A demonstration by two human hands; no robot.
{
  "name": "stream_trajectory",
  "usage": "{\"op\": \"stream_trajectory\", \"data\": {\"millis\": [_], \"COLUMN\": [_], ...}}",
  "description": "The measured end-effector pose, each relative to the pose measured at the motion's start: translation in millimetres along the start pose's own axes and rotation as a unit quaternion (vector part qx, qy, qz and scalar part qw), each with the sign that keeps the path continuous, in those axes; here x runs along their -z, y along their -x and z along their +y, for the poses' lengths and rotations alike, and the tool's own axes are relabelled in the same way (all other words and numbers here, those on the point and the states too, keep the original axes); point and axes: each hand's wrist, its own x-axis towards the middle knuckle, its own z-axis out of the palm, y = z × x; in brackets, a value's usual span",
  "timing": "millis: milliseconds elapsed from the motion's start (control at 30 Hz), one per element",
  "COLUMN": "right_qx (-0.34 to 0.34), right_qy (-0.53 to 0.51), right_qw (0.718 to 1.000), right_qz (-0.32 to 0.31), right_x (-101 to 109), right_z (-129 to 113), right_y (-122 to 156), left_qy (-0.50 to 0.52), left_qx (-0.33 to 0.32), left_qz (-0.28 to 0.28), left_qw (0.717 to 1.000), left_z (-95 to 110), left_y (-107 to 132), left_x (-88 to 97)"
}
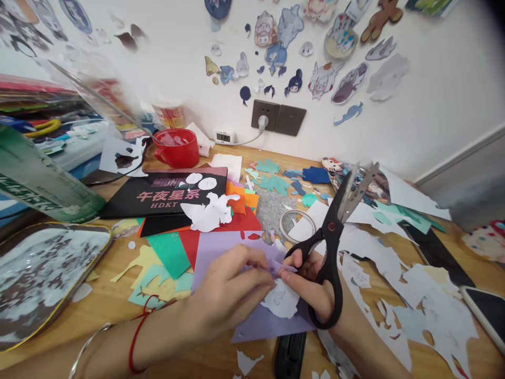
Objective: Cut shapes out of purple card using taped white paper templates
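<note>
My left hand (234, 287) is closed, its fingertips pinching at a small piece of purple paper (284, 267). From the other side, the thumb and fingers of my right hand (311, 287) hold the same piece. Black-handled scissors (332, 231) hang on my right hand, blades apart and pointing up and away. Just below my fingertips is a white paper cutout (282, 301) with a small face-like drawing. A purple paper sheet (211, 250) lies beneath both hands. What my left fingertips cover is partly hidden.
Paper scraps (437, 310) spread across the right. A tape roll (296, 225) lies beyond my hands. At left are a tray (106, 237), a green bottle (43, 179), a red mug (183, 147) and a black folder (130, 197). A phone (487, 310) lies at the right edge.
</note>
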Motion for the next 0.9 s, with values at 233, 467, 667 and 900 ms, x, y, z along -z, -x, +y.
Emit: {"op": "stream_trajectory", "data": {"millis": [233, 467, 667, 900], "right_qx": [0.003, 0.023, 0.012, 0.043], "right_qy": [0.021, 0.347, 0.572, 0.629], "right_qw": [1.0, 0.925, 0.791, 0.753], "right_qz": [-0.003, 0.151, 0.217, 0.189], "right_x": [0.7, 26.9, 48.5, 52.4], "right_z": [-6.3, -31.9, -30.4, -19.2], "right_y": [-0.5, 2.0, -2.1, -7.5], "left_qy": [-0.058, 0.022, 0.257, 0.525], "left_qx": [-0.122, -0.004, 0.25, 0.379], "left_qz": [0.022, 0.017, -0.012, -0.075], "left_qw": [0.991, 1.0, 0.933, 0.758], "left_z": [0.1, -5.3, -4.3, -5.2], "left_y": [-1.7, 0.8, -7.9, -17.2], "left_x": [2.8, 2.4, -2.3, -6.4]}}
